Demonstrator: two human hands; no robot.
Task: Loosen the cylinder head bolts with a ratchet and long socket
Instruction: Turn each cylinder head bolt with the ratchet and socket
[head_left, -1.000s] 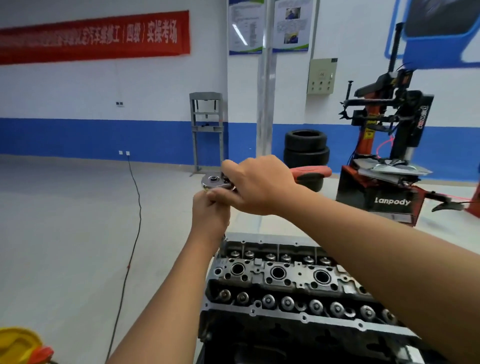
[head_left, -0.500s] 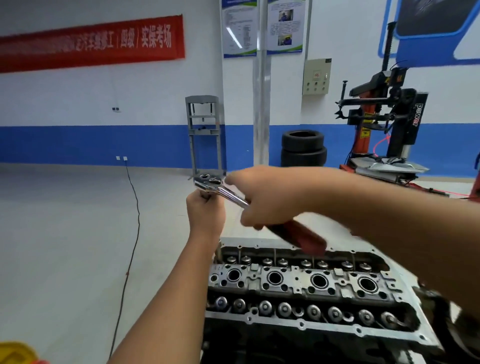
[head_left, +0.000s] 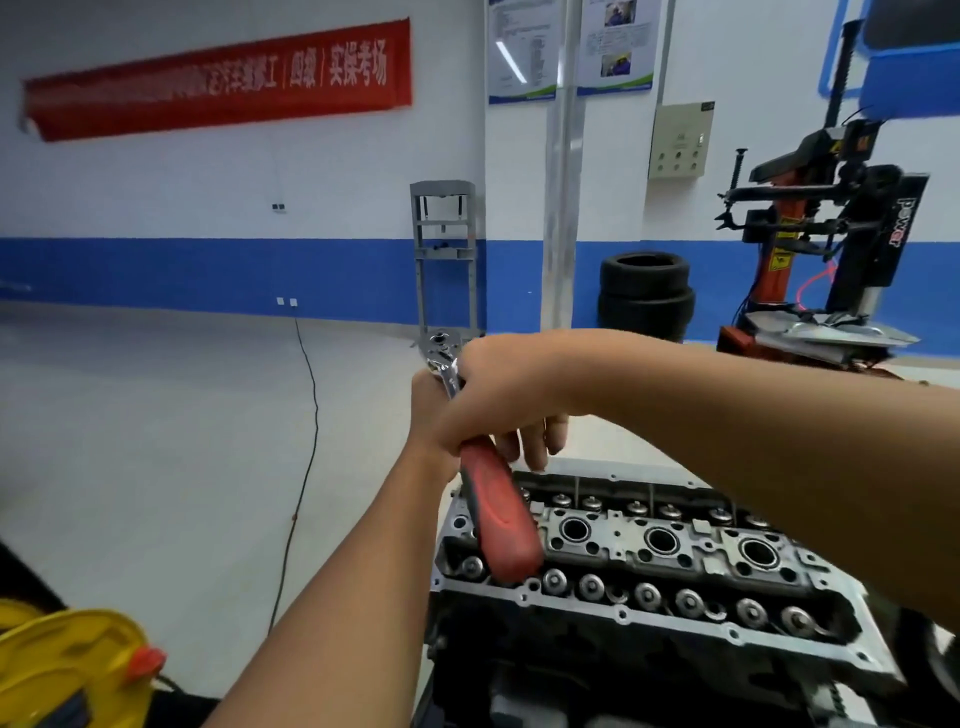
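A ratchet (head_left: 496, 514) with a chrome head and a red handle stands high above the left end of the grey cylinder head (head_left: 649, 556). My right hand (head_left: 498, 400) grips the shaft just below the ratchet head, and the red handle points down toward me. My left hand (head_left: 431, 410) sits under the ratchet head, wrapped round what is below it. The long socket is hidden behind both hands. The head's bolts lie deep in the casting and do not show clearly.
The engine stands on a dark stand at lower right. A yellow object (head_left: 67, 670) sits at lower left. A black cable (head_left: 306, 441) runs across the grey floor. Stacked tyres (head_left: 647, 293) and a tyre changer (head_left: 826, 249) stand by the far wall.
The ratchet handle has swung from pointing right, round toward me, to pointing down at the near left. My right hand slid up the handle toward the ratchet head. My left hand stayed under the head.
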